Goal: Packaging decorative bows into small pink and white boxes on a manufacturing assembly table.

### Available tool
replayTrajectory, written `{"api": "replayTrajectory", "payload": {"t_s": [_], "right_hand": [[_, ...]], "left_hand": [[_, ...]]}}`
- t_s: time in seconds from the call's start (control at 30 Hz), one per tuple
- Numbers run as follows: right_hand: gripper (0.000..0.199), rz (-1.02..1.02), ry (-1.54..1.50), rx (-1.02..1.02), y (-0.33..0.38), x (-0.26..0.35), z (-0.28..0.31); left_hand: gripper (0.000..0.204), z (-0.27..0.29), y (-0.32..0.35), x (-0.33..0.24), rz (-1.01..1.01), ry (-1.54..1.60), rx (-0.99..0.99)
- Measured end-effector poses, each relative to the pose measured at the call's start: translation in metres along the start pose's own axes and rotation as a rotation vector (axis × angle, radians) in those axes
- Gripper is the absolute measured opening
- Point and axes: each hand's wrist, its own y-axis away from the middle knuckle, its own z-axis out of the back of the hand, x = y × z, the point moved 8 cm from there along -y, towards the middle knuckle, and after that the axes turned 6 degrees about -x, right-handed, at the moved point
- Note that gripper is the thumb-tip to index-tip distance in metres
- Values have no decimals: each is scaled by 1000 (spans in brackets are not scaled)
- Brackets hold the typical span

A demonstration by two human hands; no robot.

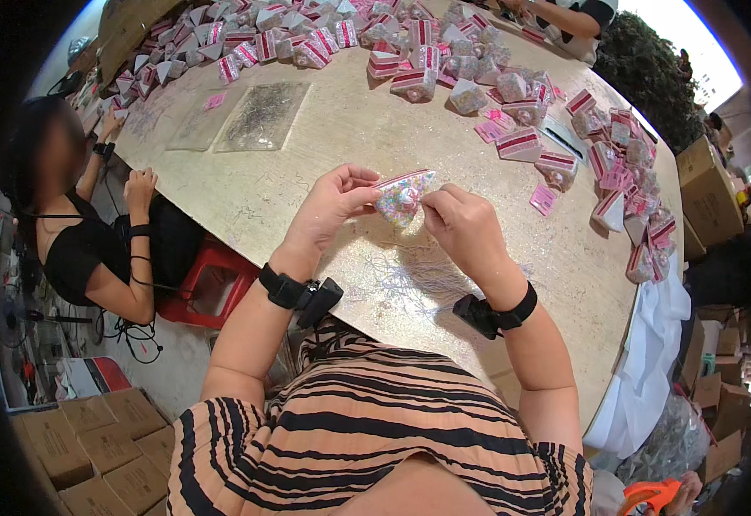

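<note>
A small triangular packet (404,194), pink and sparkly with tiny coloured bits inside, is held up over the table between both hands. My left hand (334,205) pinches its left corner with thumb and fingers. My right hand (459,225) grips its right side, fingers curled around the edge. Both wrists wear black bands with small devices. Below the hands a tangle of thin pale threads (410,279) lies on the tabletop.
The large round table (306,185) carries many finished pink-and-white triangular packets (526,142) along its far and right rim, plus two clear bags (263,116). A person in black sits at the left by a red stool (208,288). Cardboard boxes (100,447) stand on the floor.
</note>
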Motion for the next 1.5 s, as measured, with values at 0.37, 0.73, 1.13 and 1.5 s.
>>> {"api": "replayTrajectory", "payload": {"t_s": [0.37, 0.73, 1.13, 1.5], "right_hand": [[12, 39, 22, 36, 1, 5, 0], [8, 49, 166, 108, 7, 2, -6], [9, -313, -216, 36, 7, -24, 8], [13, -860, -1159, 22, 27, -67, -12]], "left_hand": [[28, 1, -1, 1, -8, -38, 21], [28, -12, 7, -19, -238, -218, -74], [26, -20, 12, -30, -302, -232, -98], [28, -33, 7, -31, -304, -191, -12]]}}
